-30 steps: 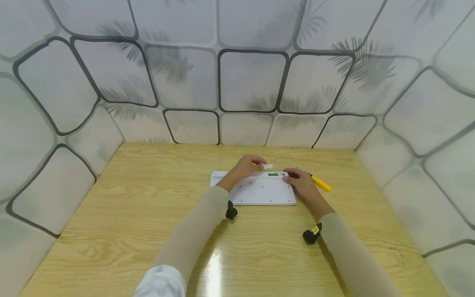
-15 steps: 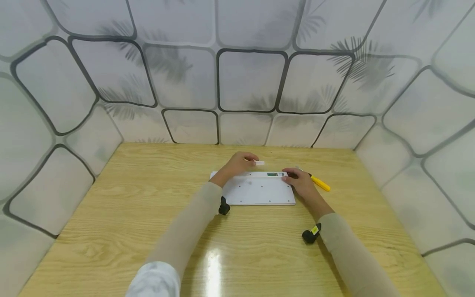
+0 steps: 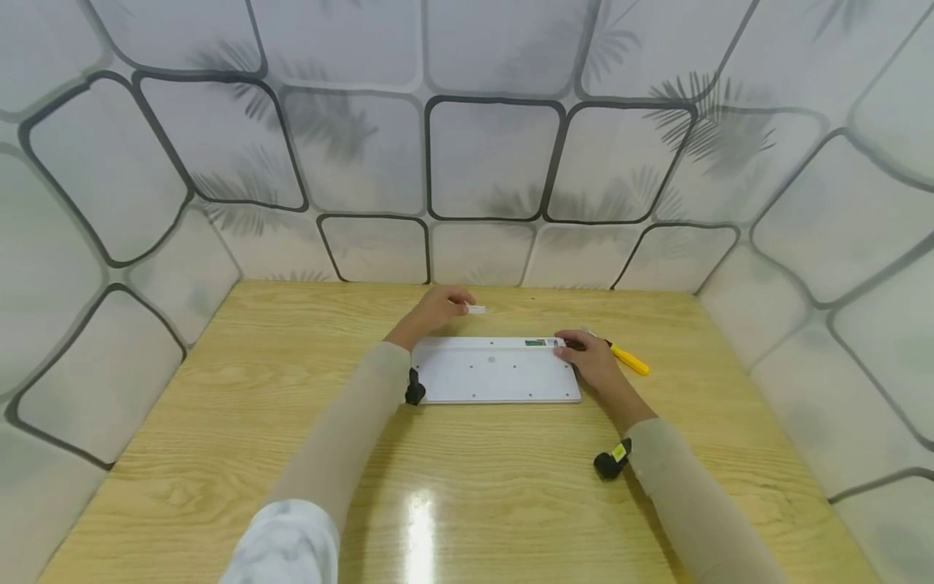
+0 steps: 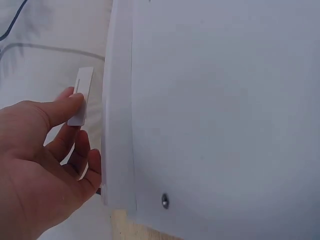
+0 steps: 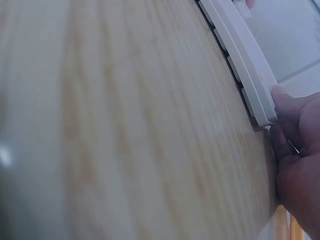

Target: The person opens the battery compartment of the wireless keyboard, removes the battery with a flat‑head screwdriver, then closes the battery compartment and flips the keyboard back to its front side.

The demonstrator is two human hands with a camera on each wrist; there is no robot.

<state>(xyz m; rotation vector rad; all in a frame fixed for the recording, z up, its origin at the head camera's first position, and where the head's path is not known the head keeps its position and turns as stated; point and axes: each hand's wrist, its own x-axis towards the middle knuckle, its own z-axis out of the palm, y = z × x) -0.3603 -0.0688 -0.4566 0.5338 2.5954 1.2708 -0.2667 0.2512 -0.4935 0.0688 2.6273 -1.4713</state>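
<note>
Wall [image 3: 496,162]: pale, with dark looped outlines, behind and to both sides.
Table [image 3: 511,495]: light wood grain, under the work.
Keyboard [image 3: 496,381]: lies face down on the table, white back up, keys showing beneath in the right wrist view; its long axis runs left to right.
Left hand [image 3: 439,307]: beyond the keyboard's far edge, towards its left half; thumb and fingers pinch the strip [image 4: 85,79], the rest loosely bent.
Right hand [image 3: 597,361]: grips the keyboard's far right corner between thumb and fingers.
Tool [image 3: 630,360]: yellow-handled, just right of the right hand and partly hidden by it.
Strip: white, apart from the keyboard, long axis roughly parallel to its far edge; whether it touches the table I cannot tell.
Green patch [image 3: 535,343]: in the keyboard's far band, rightward of the strip and closer to the person; the right hand is nearer it.
</note>
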